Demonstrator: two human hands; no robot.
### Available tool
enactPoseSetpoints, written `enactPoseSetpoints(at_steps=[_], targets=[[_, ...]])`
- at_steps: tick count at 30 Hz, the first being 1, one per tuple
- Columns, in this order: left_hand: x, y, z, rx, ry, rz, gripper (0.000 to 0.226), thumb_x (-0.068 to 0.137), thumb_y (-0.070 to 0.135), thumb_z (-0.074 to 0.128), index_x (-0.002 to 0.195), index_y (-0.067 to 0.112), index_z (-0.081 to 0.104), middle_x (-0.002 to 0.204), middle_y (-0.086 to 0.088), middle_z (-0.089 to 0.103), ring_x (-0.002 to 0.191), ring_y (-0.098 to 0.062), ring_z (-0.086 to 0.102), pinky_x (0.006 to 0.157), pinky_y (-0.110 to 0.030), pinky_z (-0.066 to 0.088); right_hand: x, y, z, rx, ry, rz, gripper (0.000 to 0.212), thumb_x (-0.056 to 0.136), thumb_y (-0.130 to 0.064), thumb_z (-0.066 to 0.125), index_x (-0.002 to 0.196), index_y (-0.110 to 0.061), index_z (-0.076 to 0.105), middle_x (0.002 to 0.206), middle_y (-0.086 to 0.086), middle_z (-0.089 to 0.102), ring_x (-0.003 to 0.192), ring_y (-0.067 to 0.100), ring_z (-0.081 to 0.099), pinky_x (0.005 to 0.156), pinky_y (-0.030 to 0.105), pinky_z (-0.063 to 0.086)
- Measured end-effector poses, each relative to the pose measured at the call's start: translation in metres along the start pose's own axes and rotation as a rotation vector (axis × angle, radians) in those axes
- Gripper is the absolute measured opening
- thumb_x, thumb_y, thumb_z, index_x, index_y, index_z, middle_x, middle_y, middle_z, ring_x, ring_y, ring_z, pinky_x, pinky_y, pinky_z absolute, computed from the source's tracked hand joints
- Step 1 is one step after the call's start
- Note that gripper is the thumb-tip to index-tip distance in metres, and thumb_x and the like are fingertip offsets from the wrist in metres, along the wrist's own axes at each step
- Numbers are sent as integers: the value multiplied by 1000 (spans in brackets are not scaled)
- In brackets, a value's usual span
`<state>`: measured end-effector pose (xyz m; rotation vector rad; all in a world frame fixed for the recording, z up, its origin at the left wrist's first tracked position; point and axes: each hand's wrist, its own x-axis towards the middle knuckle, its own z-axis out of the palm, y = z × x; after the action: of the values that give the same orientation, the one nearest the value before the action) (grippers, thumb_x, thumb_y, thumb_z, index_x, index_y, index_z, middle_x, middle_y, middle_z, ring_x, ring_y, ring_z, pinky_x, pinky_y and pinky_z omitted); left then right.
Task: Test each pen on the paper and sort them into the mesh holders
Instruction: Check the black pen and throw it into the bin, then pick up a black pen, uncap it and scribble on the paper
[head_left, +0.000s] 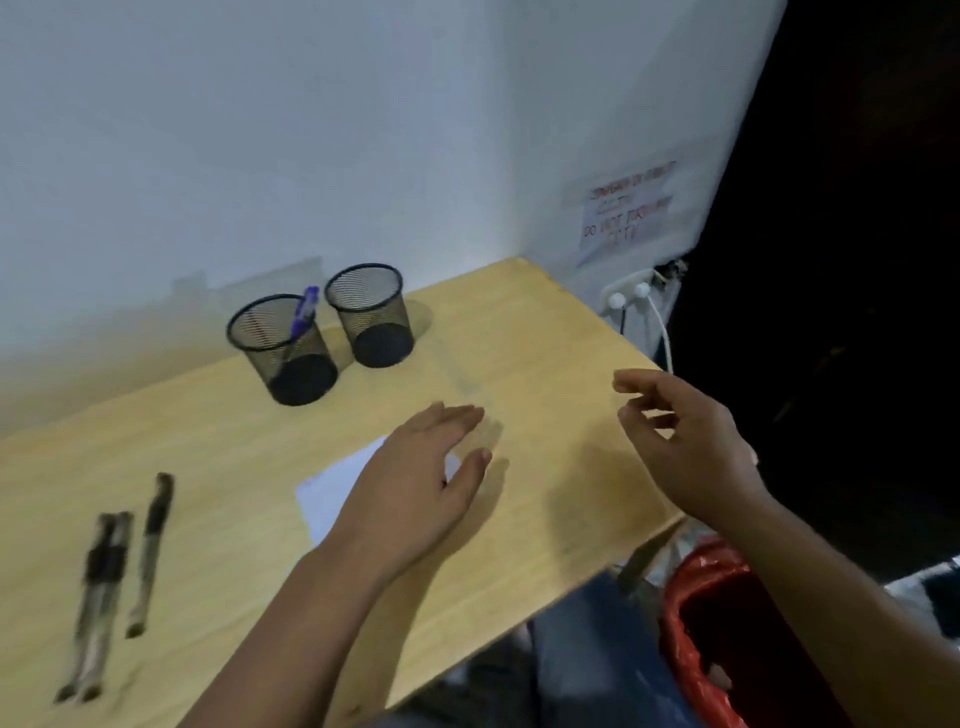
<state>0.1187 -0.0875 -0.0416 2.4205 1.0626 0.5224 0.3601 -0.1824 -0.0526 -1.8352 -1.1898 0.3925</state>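
Two black mesh holders stand near the wall. The left holder (283, 348) has a blue pen (305, 312) in it; the right holder (373, 314) looks empty. A white paper (337, 486) lies on the wooden desk (545, 353), partly covered by my left hand (421, 478), which rests flat and open on it. My right hand (680, 441) hovers over the desk's right edge, fingers loosely curled and holding nothing. Three dark pens lie at the left: a pair side by side (98, 603) and one alone (150, 551). The picture is blurred.
A white wall runs behind the desk, with a paper notice (626, 210) and a socket with white plugs (631, 296) at the right. Below the desk's right edge stands a bin with a red bag (696, 623).
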Motion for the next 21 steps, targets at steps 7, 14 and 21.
enactPoseSetpoints(at_steps=[7,14,21], targets=[[-104,-63,-61,41,165,-273,32,93,30,55,122,22,67,123,12,65,113,-9,55,92,-16,38,20,-85,126,21,-461,-289,30,92,-16,62,120,-29,64,110,-18,66,97,-2,59,79,13,46],[-180,-108,-80,162,314,-521,45,90,16,62,135,20,57,132,5,58,123,-17,46,99,-17,29,1,-168,241,45,-752,-403,32,91,-24,62,123,-30,62,115,-14,65,97,3,60,75,17,44],[-191,-144,-91,312,264,-467,40,83,3,56,119,16,69,111,-7,68,90,-33,55,76,-42,51,-5,-221,322,-230,-848,-476,54,93,-24,55,145,-17,44,150,4,45,136,25,45,107,37,41]])
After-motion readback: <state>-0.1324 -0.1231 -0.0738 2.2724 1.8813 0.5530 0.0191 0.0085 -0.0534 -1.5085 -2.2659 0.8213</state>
